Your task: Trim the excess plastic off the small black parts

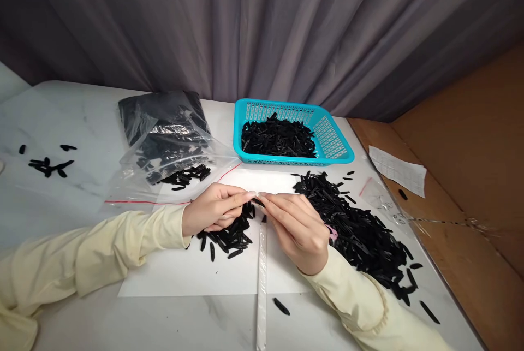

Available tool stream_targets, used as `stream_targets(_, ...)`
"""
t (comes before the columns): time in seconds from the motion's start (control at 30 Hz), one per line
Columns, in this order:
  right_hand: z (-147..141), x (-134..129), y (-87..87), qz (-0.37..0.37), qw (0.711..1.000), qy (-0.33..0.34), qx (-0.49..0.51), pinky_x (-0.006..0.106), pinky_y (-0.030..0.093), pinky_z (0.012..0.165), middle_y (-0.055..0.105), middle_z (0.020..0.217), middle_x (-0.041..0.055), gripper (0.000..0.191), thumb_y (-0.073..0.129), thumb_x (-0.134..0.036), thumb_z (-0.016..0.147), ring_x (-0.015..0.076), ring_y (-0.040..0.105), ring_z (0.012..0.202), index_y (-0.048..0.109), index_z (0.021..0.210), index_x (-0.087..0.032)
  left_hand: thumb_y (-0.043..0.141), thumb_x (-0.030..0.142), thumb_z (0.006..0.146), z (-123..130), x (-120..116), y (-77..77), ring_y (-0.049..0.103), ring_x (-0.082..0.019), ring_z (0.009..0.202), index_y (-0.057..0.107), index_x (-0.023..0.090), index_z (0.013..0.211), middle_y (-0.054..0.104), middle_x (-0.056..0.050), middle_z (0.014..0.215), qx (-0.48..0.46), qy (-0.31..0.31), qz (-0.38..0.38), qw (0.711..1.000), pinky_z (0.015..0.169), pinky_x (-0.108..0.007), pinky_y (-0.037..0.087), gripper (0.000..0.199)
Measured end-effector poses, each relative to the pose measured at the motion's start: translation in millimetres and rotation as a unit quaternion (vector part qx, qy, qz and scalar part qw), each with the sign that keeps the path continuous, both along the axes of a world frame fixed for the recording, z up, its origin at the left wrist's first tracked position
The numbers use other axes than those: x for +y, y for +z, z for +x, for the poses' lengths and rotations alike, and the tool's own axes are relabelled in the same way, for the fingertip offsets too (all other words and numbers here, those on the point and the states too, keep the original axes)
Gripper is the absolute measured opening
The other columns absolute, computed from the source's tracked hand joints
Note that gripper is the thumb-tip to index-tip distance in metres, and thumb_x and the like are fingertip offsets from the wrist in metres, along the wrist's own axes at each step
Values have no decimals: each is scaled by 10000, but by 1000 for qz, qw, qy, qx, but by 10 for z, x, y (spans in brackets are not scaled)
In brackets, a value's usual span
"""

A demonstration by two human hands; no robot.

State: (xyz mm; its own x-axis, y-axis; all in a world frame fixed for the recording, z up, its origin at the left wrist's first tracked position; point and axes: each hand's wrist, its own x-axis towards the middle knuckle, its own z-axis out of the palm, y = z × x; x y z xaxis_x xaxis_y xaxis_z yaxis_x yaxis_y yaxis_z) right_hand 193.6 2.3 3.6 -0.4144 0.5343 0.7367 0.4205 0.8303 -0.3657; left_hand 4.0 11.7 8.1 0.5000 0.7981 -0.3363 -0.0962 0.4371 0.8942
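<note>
Head view shows the left hand (216, 208) and right hand (301, 226) meeting above the white sheet (164, 280), fingertips of both pinched on one small black piece (257, 202). Judging by that pose, the step in hand is close work on a single piece, perhaps checking or trimming it; which, I cannot tell. The next move calls for a light, steady pinch from both sides, clear of the white strip (262, 285) just below and the black pile (352, 225) beside the right hand.
</note>
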Motion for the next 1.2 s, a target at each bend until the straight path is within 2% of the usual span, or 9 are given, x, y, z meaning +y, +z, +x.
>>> stream_targets(0.17, 128, 222, 281, 85, 994, -69, -21, 374, 504, 688, 721, 916, 84, 329, 627, -6, 727, 221, 641, 812, 659, 995, -194, 480, 415, 868, -5, 22, -4, 156, -15, 295, 561, 155, 1044, 284, 112, 450, -7, 19, -9, 1000, 233, -99, 168, 324)
stream_targets(0.33, 233, 876, 563, 101, 988, -119, 9, 370, 516, 731, 730, 859, 60, 154, 630, -101, 765, 205, 658, 779, 702, 852, -206, 447, 423, 881, -16, 34, -2, 163, -19, 297, 533, 177, 1094, 299, 106, 440, 0, 28, -10, 1000, 231, -94, 175, 336)
stream_targets(0.43, 215, 1093, 609, 55, 988, -137, -51, 429, 490, 812, 713, 939, 66, 173, 642, -103, 748, 237, 639, 878, 692, 881, -204, 411, 401, 899, -9, 37, 13, 154, -21, 286, 516, 170, 1111, 304, 107, 417, 3, 35, -10, 999, 225, -93, 165, 331)
stream_targets(0.53, 76, 888, 548, -15, 989, -115, -95, 426, 476, 823, 688, 991, 74, 217, 627, -106, 761, 245, 604, 936, 655, 956, -197, 384, 379, 911, 2, 38, 26, 160, -26, 276, 494, 160, 1145, 314, 108, 395, 8, 38, -13, 999, 223, -95, 168, 339)
stream_targets(0.7, -252, 227, 306, -102, 982, 20, -156, 347, 478, 736, 663, 848, 92, 114, 512, -179, 861, 212, 572, 807, 618, 874, -141, 359, 386, 917, 12, 31, -4, 185, -40, 270, 441, 170, 1233, 312, 109, 363, 7, 51, 0, 999, 223, -94, 178, 391)
stream_targets(0.9, -352, 166, 121, -84, 967, 52, -235, 306, 443, 607, 616, 772, 97, 280, 302, -122, 909, 202, 553, 716, 570, 834, -146, 336, 449, 911, 16, 28, -30, 207, -54, 258, 365, 178, 1312, 315, 108, 341, 19, 49, 4, 999, 217, -95, 165, 485)
stream_targets(1.03, -237, 152, 167, -307, 947, 48, -77, 252, 427, 577, 577, 666, 19, 191, 390, -228, 912, 135, 534, 597, 527, 789, -176, 337, 516, 890, 18, 3, -15, 201, -45, 261, 408, 174, 1283, 335, 105, 370, 23, 37, 20, 999, 223, -104, 173, 526)
stream_targets(1.13, -148, 76, 206, -505, 860, 55, 46, 230, 409, 507, 534, 598, -17, 238, 432, -338, 900, 102, 492, 507, 489, 729, -182, 359, 480, 896, 26, -36, -24, 215, -39, 267, 466, 151, 1220, 347, 105, 381, 22, 15, 65, 998, 242, -110, 194, 474)
stream_targets(1.2, -116, 35, 209, -572, 812, 68, 99, 229, 401, 485, 526, 595, -16, 263, 453, -374, 886, 98, 482, 501, 482, 714, -178, 378, 434, 900, 32, -62, -36, 233, -39, 280, 476, 128, 1200, 343, 109, 380, 17, -2, 99, 995, 265, -113, 214, 440)
